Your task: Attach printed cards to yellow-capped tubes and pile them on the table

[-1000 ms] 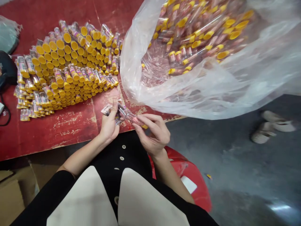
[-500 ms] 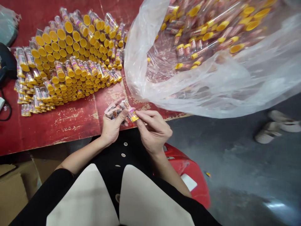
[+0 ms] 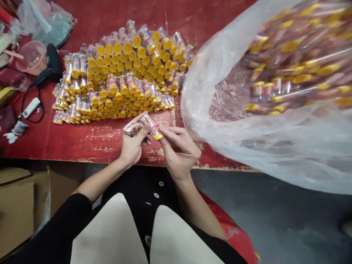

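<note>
Between my hands is a small printed tube with a yellow cap [image 3: 153, 127], tilted with the cap toward my right hand. My left hand [image 3: 132, 146] is closed, its thumb pressing on the tube's upper part, and it also holds several flat printed sleeves [image 3: 133, 129] against the palm. My right hand [image 3: 181, 150] pinches the capped end between thumb and fingers. Just beyond the hands rises a large stack of similar yellow-capped tubes [image 3: 121, 66], many with caps facing me.
A big clear plastic bag [image 3: 228, 134] of loose yellow-capped tubes stands open at the right of the red table [image 3: 90, 146]. At the left lie a black hair dryer [image 3: 52, 64], a pink basket [image 3: 34, 55] and a white corded device [image 3: 31, 107]. A cardboard box [image 3: 16, 209] is below left.
My view has swung left, so the stack and bag appear farther right and more of the table's left side shows. Both hands keep hold of the tube, nearly unchanged.
</note>
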A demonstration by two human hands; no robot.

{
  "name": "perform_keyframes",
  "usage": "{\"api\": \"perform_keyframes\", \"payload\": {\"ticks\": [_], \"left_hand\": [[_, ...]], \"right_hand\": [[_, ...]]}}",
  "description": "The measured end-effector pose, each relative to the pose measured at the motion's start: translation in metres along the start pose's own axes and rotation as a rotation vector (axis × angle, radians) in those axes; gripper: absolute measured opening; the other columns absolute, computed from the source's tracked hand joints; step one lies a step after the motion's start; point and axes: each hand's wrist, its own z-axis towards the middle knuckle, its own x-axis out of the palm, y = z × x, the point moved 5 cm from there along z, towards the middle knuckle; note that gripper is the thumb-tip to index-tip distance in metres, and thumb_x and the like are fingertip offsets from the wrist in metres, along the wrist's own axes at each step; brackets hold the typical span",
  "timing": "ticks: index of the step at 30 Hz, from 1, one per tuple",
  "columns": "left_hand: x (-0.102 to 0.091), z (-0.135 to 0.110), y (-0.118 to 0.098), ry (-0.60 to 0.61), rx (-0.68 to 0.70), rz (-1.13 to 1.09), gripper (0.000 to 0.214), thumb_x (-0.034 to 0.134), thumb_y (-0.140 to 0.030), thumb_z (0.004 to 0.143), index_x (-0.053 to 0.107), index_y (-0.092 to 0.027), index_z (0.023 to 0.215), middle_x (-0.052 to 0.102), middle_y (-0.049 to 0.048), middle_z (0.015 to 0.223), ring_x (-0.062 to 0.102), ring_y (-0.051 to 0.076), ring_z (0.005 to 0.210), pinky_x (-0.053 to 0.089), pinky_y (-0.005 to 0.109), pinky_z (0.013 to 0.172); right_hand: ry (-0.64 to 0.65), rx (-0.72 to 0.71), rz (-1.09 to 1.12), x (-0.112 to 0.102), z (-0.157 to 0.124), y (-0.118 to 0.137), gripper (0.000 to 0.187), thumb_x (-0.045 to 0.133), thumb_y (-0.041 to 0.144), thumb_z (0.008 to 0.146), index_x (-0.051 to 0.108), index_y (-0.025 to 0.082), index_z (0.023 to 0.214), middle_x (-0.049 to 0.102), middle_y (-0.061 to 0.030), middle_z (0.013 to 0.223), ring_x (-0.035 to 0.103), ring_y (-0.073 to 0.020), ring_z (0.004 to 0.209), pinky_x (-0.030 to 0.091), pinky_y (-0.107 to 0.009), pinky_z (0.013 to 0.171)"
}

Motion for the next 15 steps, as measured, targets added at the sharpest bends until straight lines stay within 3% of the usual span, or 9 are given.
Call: {"api": "perform_keyframes", "payload": {"ticks": [5,8,10,13,15], "left_hand": [[-0.017,0.021,-0.035,-0.067,0.105,-0.065,0.053,0.08,-0.045,0.079,0.067,-0.028,0.127,0.077,0.004,0.1,0.067,0.01,0.069,0.048,0.019,0.057],[-0.03,0.028,-0.047,-0.192,0.094,-0.158,0.038,0.066,-0.041,0.092,0.065,-0.025,0.126,0.076,0.0057,0.109,0.072,0.013,0.086,0.051,0.02,0.067],[-0.039,0.027,-0.048,-0.251,0.037,-0.214,0.029,0.059,-0.033,0.097,0.066,-0.021,0.122,0.075,0.006,0.107,0.072,0.013,0.088,0.052,0.021,0.072],[-0.054,0.019,-0.042,-0.28,-0.053,-0.24,0.021,0.057,-0.017,0.096,0.067,-0.019,0.114,0.075,0.0047,0.1,0.073,0.012,0.087,0.054,0.023,0.078],[-0.064,0.014,-0.034,-0.3,-0.082,-0.213,0.019,0.06,-0.013,0.093,0.067,-0.018,0.111,0.076,0.0033,0.093,0.073,0.012,0.083,0.056,0.023,0.077]], "right_hand": [[-0.02,-0.014,0.096,0.051,0.033,-0.009,0.021,0.068,0.024,0.09,0.078,0.027,0.108,0.072,-0.0038,0.097,0.071,-0.0142,0.087,0.061,-0.03,0.073],[-0.063,-0.08,0.125,0.086,0.062,-0.014,0.022,0.062,0.029,0.094,0.075,0.027,0.111,0.069,-0.0039,0.101,0.069,-0.0153,0.096,0.062,-0.033,0.083],[-0.018,-0.144,0.096,0.105,0.077,-0.012,0.024,0.059,0.031,0.096,0.073,0.028,0.115,0.067,-0.0038,0.107,0.068,-0.0155,0.101,0.061,-0.035,0.088],[0.105,-0.243,-0.025,0.099,0.089,-0.017,0.028,0.057,0.027,0.096,0.069,0.029,0.121,0.067,-0.0042,0.114,0.067,-0.0154,0.104,0.06,-0.035,0.091],[0.093,-0.265,-0.198,0.061,0.097,-0.037,0.03,0.053,0.02,0.097,0.068,0.026,0.122,0.068,-0.0054,0.115,0.066,-0.0164,0.107,0.058,-0.036,0.094]]}}
